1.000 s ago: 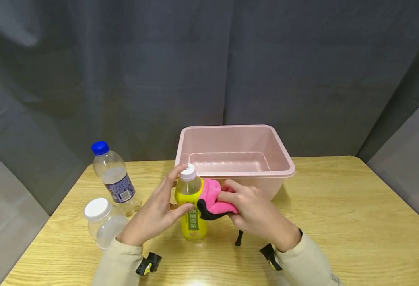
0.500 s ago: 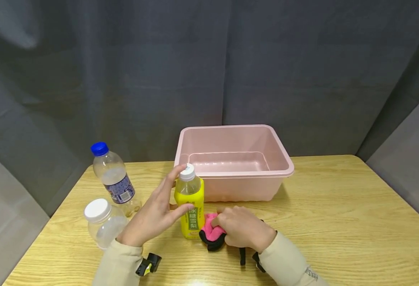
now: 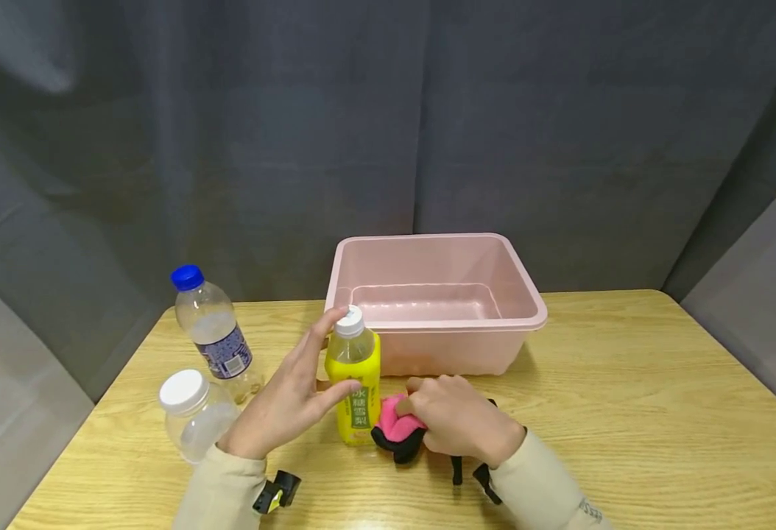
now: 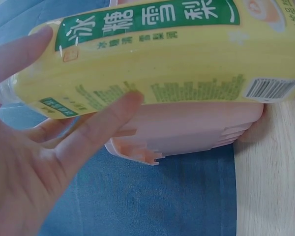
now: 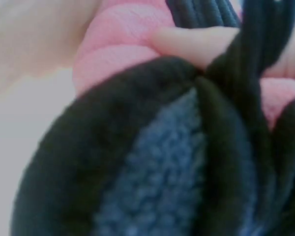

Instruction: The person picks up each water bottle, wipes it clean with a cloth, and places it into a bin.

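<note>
A bottle with a yellow label and white cap (image 3: 355,397) stands upright on the table. My left hand (image 3: 288,401) holds it from the left, index finger on the cap and thumb across the label. In the left wrist view the same bottle lies across the top, with fingertips on it. My right hand (image 3: 464,419) grips a bunched pink cloth with black edging (image 3: 396,427) low at the bottle's right side. Up close in the right wrist view, the cloth (image 5: 123,29) shows black straps and a fuzzy dark patch. Whether it touches the bottle is hard to tell.
Behind the bottle sits a pink plastic bin (image 3: 448,352). To the left stand a clear bottle with a blue cap (image 3: 219,331) and a clear jar with a white lid (image 3: 196,416). A grey curtain (image 3: 388,132) hangs beyond the wooden table (image 3: 626,412).
My right hand has come down with the pink cloth from the bottle's upper right side to near its base. My left hand keeps its hold on the bottle.
</note>
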Tool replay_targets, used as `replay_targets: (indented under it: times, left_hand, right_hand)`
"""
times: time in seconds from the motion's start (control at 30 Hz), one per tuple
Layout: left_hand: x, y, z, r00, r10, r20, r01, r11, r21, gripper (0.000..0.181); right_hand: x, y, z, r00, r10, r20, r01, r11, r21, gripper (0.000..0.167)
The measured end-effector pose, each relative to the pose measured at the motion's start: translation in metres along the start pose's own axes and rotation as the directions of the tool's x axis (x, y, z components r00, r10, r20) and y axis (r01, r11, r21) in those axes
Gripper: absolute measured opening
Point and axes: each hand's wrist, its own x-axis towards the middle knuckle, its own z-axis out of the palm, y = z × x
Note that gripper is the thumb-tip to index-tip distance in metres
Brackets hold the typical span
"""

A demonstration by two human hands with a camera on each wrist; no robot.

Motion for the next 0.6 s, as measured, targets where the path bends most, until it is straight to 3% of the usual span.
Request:
replay_targets:
  times: [0.1,0.2,0.27,0.3,0.37,0.47,0.5,0.53,0.6]
  left_hand:
    - [0.003,0.000,-0.001,1.000,-0.002,0.000,0.002,1.000,0.000,0.091]
    - [0.002,0.000,-0.001,1.000,-0.004,0.004,0.004,1.000,0.001,0.091]
    - [0.002,0.000,-0.001,1.000,-0.002,0.003,0.002,1.000,0.004,0.091]
    - [0.002,0.000,-0.001,1.000,0.001,0.001,-0.001,1.000,0.003,0.091]
    - [0.002,0.000,-0.001,1.000,0.002,-0.004,-0.002,1.000,0.006,0.091]
    - [0.001,0.000,-0.001,1.000,0.002,0.001,-0.002,1.000,-0.002,0.092]
    - [0.001,0.000,-0.001,1.000,0.003,0.002,-0.003,1.000,-0.002,0.092]
    - [0.001,0.000,-0.001,1.000,0.003,0.004,-0.003,1.000,-0.004,0.092]
    - [0.000,0.000,-0.001,1.000,-0.003,0.009,0.003,1.000,-0.022,0.092]
  right_hand:
    - [-0.002,0.003,-0.015,0.993,-0.013,-0.117,0.013,1.000,-0.004,0.040]
    - [-0.005,0.004,-0.025,0.959,-0.035,-0.280,0.046,0.998,0.034,0.049]
    - [-0.006,0.004,-0.032,0.909,-0.048,-0.413,0.080,0.995,0.061,0.053]
    - [-0.006,0.004,-0.034,0.873,-0.053,-0.485,0.100,0.992,0.072,0.053]
    - [-0.005,0.004,-0.039,0.784,-0.042,-0.619,0.140,0.984,0.111,0.053]
    - [-0.004,0.003,-0.042,0.633,0.005,-0.774,0.210,0.961,0.178,0.049]
    - [-0.004,0.002,-0.042,0.601,0.015,-0.799,0.231,0.954,0.191,0.049]
    - [-0.003,0.002,-0.042,0.590,0.016,-0.807,0.249,0.947,0.201,0.049]
    - [-0.002,0.001,-0.041,0.613,-0.016,-0.790,0.268,0.945,0.189,0.048]
